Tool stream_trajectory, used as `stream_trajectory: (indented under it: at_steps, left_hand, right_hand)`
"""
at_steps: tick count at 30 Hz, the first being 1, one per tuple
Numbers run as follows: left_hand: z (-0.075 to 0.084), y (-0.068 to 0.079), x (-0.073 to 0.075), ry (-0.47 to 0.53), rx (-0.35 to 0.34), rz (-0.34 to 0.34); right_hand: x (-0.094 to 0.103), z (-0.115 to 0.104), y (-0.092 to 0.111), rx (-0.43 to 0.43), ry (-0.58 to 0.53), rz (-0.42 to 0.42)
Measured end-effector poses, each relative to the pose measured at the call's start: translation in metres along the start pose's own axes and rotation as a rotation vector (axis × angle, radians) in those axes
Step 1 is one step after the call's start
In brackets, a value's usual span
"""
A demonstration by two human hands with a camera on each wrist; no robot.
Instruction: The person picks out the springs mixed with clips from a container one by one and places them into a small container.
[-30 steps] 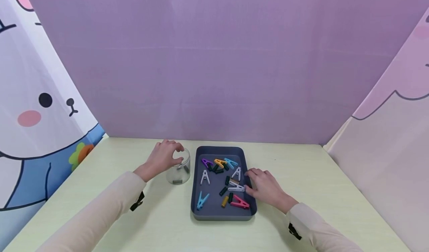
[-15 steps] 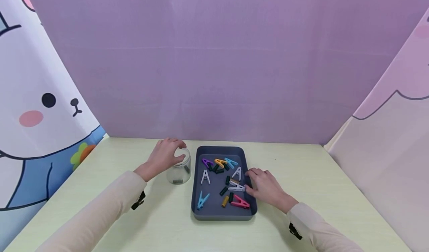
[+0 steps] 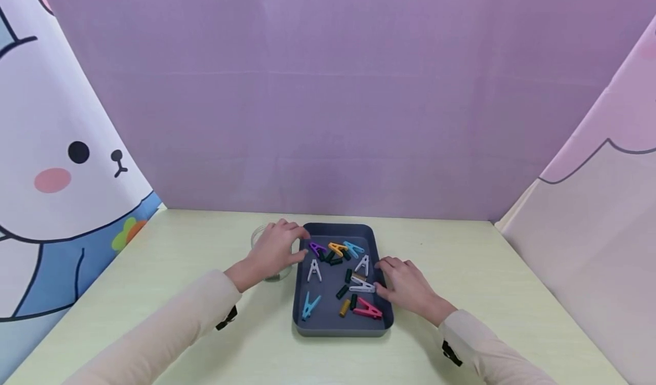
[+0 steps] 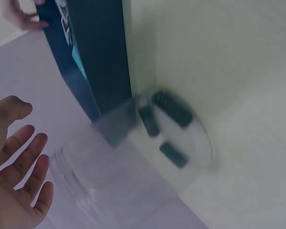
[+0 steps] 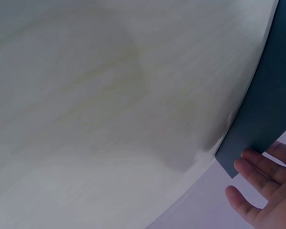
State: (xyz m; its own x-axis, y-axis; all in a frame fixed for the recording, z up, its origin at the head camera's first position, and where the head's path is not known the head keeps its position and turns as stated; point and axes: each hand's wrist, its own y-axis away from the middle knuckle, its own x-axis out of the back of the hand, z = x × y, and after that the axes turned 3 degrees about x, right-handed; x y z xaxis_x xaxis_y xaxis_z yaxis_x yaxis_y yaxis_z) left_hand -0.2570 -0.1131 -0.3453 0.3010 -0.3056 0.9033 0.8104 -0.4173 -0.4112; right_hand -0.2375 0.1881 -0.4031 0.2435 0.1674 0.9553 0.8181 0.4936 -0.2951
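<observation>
Tray (image 3: 340,333): dark grey, rectangular, flat on the pale table (image 3: 476,277), between the 2 hands.
Clips: 8 in the tray; purple clip (image 3: 318,250), orange clip (image 3: 337,249) and blue clip (image 3: 353,249) at the far end, 3 white clips (image 3: 361,287) across the middle, another blue clip (image 3: 310,307) at near left, red clip (image 3: 369,311) at near right.
Cylinders: small dark green cylinders (image 3: 342,291) scattered among the clips, several clustered at the far end; 1 mustard-yellow cylinder (image 3: 345,308) near the red clip.
Glass jar (image 4: 126,183): clear, on the table just left of the tray, largely hidden by the left hand in the head view; 3 dark cylinders (image 4: 173,154) inside, near its base.
Left hand (image 3: 275,248): well open, thumb apart from bent fingers, holding nothing; fingertips at the tray's left rim, contact unclear.
Right hand (image 3: 410,285): loosely open, thumb and fingers apart, fingertips resting against the tray's right side without gripping it.
Sleeves (image 3: 169,331): beige.
Backdrop (image 3: 328,100): purple cloth behind the table.
</observation>
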Motion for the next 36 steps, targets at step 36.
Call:
stream_trajectory:
  at_steps: [36]
  left_hand:
    - [0.061,0.017,-0.067,-0.032,-0.14,-0.228]
  right_hand:
    - [-0.002,0.001,0.001,0.017,-0.001,0.023]
